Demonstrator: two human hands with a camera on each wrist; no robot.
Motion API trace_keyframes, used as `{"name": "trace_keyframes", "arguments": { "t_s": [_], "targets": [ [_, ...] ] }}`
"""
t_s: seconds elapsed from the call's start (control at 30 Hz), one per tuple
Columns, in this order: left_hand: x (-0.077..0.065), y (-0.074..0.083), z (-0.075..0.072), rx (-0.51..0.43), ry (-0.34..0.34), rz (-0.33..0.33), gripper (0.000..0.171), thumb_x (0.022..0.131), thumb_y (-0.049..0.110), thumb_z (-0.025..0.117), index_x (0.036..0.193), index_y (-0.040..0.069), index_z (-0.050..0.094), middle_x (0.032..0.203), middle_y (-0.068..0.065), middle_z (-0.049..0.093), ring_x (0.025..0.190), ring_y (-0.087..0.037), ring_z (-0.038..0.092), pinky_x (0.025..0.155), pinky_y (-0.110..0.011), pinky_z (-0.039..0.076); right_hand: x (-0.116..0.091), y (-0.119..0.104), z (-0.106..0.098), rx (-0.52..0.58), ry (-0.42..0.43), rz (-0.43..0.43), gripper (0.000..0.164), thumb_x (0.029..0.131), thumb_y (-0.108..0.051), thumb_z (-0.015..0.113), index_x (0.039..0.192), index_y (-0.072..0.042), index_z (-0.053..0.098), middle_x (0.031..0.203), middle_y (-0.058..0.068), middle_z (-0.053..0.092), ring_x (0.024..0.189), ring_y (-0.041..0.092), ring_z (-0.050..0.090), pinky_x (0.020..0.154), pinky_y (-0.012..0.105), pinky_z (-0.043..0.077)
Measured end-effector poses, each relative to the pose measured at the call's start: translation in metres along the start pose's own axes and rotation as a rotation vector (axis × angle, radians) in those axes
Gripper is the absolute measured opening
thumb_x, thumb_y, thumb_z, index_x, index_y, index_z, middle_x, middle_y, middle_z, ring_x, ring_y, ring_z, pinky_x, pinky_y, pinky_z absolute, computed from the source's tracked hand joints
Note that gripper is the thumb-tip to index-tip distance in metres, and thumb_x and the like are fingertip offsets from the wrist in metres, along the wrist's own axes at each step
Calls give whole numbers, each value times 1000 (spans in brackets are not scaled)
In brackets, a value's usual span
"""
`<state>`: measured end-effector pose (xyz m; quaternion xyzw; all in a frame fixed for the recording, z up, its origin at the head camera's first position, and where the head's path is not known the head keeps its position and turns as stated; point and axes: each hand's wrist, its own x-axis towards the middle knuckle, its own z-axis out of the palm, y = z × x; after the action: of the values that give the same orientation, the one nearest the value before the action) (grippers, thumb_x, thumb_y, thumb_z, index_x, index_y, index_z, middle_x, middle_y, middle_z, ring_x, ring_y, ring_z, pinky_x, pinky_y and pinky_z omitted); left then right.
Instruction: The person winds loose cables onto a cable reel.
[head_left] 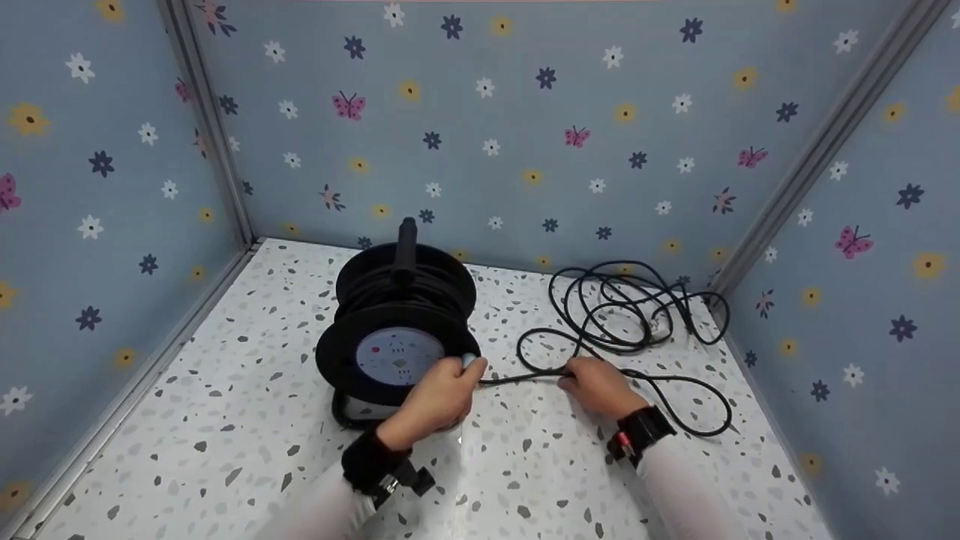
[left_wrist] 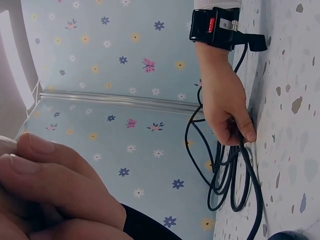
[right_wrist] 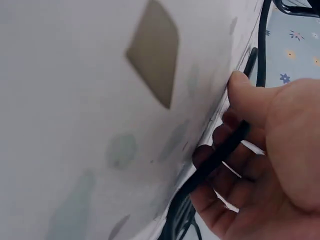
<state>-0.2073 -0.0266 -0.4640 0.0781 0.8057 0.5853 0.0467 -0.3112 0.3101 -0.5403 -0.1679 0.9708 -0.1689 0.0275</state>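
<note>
A black cable reel (head_left: 334, 354) with a round grey socket panel (head_left: 390, 352) stands on its frame at the left of the floor. My left hand (head_left: 437, 394) grips a small pale knob (head_left: 469, 359) at the right edge of the reel's front disc. Most of that knob is hidden by the fingers. From the reel, a black cable (head_left: 514, 379) runs right along the floor to my right hand (head_left: 602, 388), which holds it low between thumb and curled fingers. In the right wrist view the cable (right_wrist: 210, 162) passes across the fingers.
Loose cable loops (head_left: 611, 349) lie behind and right of my right hand, near the back right corner. The reel's dark upright handle (head_left: 406, 251) points up. Flowered wall panels (head_left: 517, 112) enclose the speckled white surface (head_left: 247, 420) at the back and both sides.
</note>
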Motion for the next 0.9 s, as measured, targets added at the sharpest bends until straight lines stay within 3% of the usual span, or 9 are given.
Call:
{"name": "trace_keyframes", "arguments": {
  "t_s": [0.13, 0.27, 0.47, 0.63, 0.9],
  "targets": [
    [0, -3, 3, 5, -12, -2, 56, 113, 42, 55, 62, 20, 52, 46, 7, 49, 39, -10, 47, 45, -27, 41, -6, 12, -6, 157, -51, 37, 24, 116, -41, 60, 106, -21, 70, 87, -4, 66, 76, 18, 62, 71, 41, 54],
    [-1, -8, 4, 5, -40, -18, 55, 114, 44, 53, 65, 20, 50, 47, 6, 48, 38, -11, 44, 41, -27, 37, -11, 17, -16, 214, -13, 9, 35, 116, -45, 58, 98, -17, 64, 82, -3, 59, 71, 18, 55, 68, 39, 48],
    [-3, -28, 4, 98, -70, -38, 59, 116, 50, 49, 64, 21, 50, 45, 5, 48, 36, -12, 43, 39, -28, 35, -10, 3, -24, 154, 86, -169, 37, 115, -44, 62, 86, -23, 54, 72, -9, 46, 62, 9, 43, 63, 32, 40],
    [-8, -55, -2, 175, -84, -93, 56, 117, 47, 47, 68, 21, 54, 47, 6, 49, 37, -12, 45, 40, -28, 37, -6, -15, -21, 57, 128, -290, 34, 116, -40, 62, 87, -23, 55, 70, -12, 38, 60, 5, 37, 61, 29, 36],
    [-19, -79, -20, 279, -77, -175, 53, 116, 46, 47, 75, 16, 61, 50, 6, 50, 41, -14, 44, 39, -29, 34, -1, -36, -12, -58, 162, -343, 33, 113, -38, 68, 85, -22, 59, 69, -14, 50, 58, 5, 45, 58, 31, 42]
  ]
}}
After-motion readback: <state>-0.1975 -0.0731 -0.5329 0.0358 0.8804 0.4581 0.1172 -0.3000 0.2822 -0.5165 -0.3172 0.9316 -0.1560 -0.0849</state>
